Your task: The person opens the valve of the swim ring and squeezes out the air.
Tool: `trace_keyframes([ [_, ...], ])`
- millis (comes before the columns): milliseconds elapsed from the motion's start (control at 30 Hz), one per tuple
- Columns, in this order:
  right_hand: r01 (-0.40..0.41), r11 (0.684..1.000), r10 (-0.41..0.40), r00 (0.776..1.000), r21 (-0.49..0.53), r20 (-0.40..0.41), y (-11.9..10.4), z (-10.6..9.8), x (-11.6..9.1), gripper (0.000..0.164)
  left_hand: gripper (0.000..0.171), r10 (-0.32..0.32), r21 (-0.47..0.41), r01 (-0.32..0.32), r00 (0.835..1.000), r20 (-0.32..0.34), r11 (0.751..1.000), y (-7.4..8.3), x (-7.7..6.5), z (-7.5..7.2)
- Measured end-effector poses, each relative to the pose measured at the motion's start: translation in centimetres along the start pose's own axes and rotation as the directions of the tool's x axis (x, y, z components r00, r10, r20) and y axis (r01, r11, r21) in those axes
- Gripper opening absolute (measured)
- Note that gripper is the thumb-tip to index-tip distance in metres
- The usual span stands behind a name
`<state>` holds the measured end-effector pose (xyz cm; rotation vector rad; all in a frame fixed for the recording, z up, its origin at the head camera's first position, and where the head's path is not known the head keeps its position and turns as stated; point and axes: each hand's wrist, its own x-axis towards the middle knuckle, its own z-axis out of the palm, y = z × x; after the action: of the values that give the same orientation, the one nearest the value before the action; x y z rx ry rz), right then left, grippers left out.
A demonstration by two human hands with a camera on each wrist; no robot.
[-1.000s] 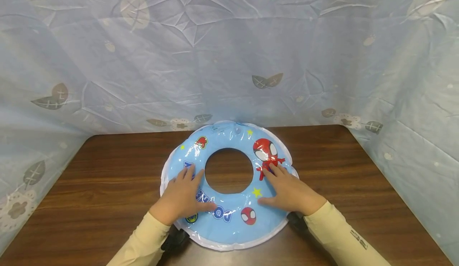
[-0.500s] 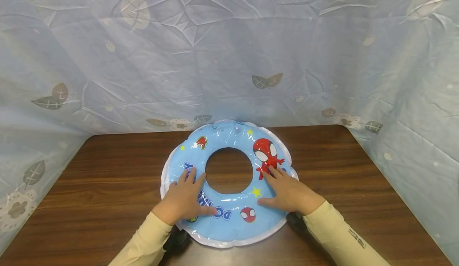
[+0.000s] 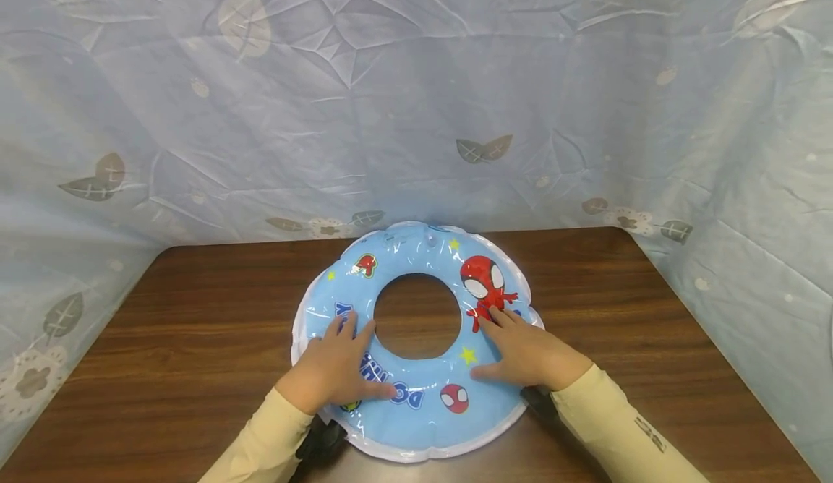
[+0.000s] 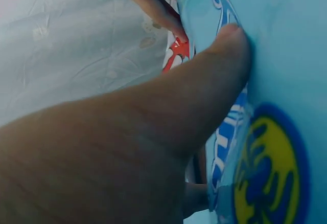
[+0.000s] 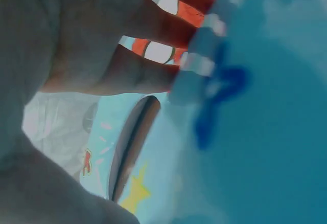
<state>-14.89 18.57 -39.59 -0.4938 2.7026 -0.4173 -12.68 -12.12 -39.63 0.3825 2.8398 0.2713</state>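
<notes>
A light blue inflatable swim ring (image 3: 416, 414) with a white rim lies on the brown wooden table in the head view. It bears red cartoon figures, yellow stars and blue lettering. My left hand (image 3: 335, 367) rests on its near left side, fingers spread and thumb pointing inward over the lettering. My right hand (image 3: 530, 353) lies on its right side, fingertips at the large red figure. Up close in the left wrist view, the left thumb (image 4: 225, 55) presses against the blue vinyl beside a yellow and blue emblem. The right wrist view shows the right fingers (image 5: 148, 73) touching the ring.
Beneath the ring, the wooden table (image 3: 195, 338) extends to both sides. A pale blue curtain (image 3: 416, 107) with leaf prints hangs behind the table and along its sides. Black wrist straps (image 3: 319, 439) show under the cream sleeves (image 3: 260, 439).
The ring has shifted very slightly, first a little away, then back toward me. The left hand has slid slightly toward me; the right hand stays nearly in place on the ring.
</notes>
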Motion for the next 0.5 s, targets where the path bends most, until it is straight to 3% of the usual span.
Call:
trace_keyframes([
  [333,0.020,0.999,-0.022,0.998,0.036,0.060,-0.9,-0.3,-0.9,0.114,0.123,0.007,-0.065,0.002,0.991,0.131,0.998,0.9,-1.6,-1.0],
  [500,0.038,0.999,-0.041,0.995,0.034,0.095,-1.5,-0.1,-1.2,0.118,0.128,0.014,-0.026,-0.011,0.991,0.133,1.000,1.8,-1.8,-0.7],
])
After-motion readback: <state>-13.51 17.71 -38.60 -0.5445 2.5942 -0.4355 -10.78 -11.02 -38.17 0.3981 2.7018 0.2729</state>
